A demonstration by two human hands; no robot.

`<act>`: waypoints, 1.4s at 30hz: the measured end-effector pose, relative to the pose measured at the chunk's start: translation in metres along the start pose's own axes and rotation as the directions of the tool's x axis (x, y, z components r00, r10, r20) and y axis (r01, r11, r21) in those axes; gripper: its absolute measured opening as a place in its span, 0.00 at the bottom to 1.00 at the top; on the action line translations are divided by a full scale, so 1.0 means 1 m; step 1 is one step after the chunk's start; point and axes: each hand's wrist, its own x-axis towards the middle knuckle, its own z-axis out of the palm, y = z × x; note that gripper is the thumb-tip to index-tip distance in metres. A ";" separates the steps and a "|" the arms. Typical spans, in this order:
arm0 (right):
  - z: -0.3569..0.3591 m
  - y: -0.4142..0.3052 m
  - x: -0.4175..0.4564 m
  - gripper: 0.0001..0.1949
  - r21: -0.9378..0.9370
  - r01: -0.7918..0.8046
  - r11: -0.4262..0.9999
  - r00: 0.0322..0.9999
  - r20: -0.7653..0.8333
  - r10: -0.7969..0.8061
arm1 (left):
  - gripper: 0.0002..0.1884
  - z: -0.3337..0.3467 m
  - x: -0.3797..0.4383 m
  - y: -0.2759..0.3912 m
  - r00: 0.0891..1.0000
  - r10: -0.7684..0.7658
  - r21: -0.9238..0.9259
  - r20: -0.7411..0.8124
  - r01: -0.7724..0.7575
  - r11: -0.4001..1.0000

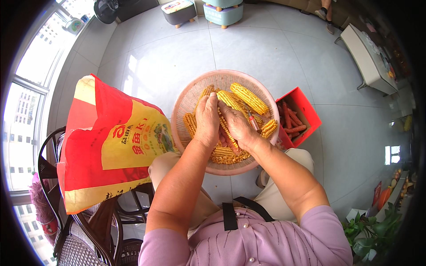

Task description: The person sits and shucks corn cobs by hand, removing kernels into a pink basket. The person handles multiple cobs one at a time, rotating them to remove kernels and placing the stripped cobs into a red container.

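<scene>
A partly shelled corn cob [227, 133] is gripped between my two hands above a round pink basket [186, 96]. My left hand [208, 118] wraps its left side, thumb pointing up. From the right, my right hand [237, 124] presses against the same cob, where bare reddish core shows beside yellow rows. Whole dried ears, one of them a large corn ear [249, 98], lie in the basket around my hands. Loose kernels [229, 159] are heaped at its near side. Right of my right hand, a screwdriver [253, 122] with a red-and-clear handle rests on the corn.
A red box [308, 118] with stripped cobs [291, 121] stands right of the basket. To the left, a red-and-yellow woven sack [133, 139] leans by a wicker chair [80, 242]. Stools [179, 13] stand ahead; another person's legs [326, 13] show far right. A plant [369, 232] is near right.
</scene>
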 end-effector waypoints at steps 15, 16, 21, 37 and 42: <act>-0.009 0.006 -0.012 0.27 -0.251 0.027 0.967 0.993 0.119 0.003 | 0.17 -0.017 0.013 0.006 0.996 0.069 -0.135 -0.061 -0.077 0.988; -0.006 0.007 -0.012 0.27 -0.271 0.106 0.957 0.991 0.103 -0.081 | 0.17 -0.017 0.011 0.007 0.996 0.049 -0.134 -0.068 -0.058 0.989; -0.004 0.007 -0.014 0.28 -0.319 0.080 0.944 0.996 0.066 -0.062 | 0.16 -0.020 0.012 0.001 0.992 0.063 -0.134 -0.107 -0.077 0.988; 0.002 0.006 -0.007 0.26 -0.148 0.051 0.988 0.999 0.003 -0.051 | 0.15 -0.008 0.010 0.001 0.991 0.059 -0.083 -0.117 -0.069 0.994; -0.005 0.010 -0.008 0.24 -0.256 0.045 0.966 0.999 0.019 -0.041 | 0.15 -0.010 0.010 -0.004 0.990 0.034 -0.123 -0.136 -0.051 0.991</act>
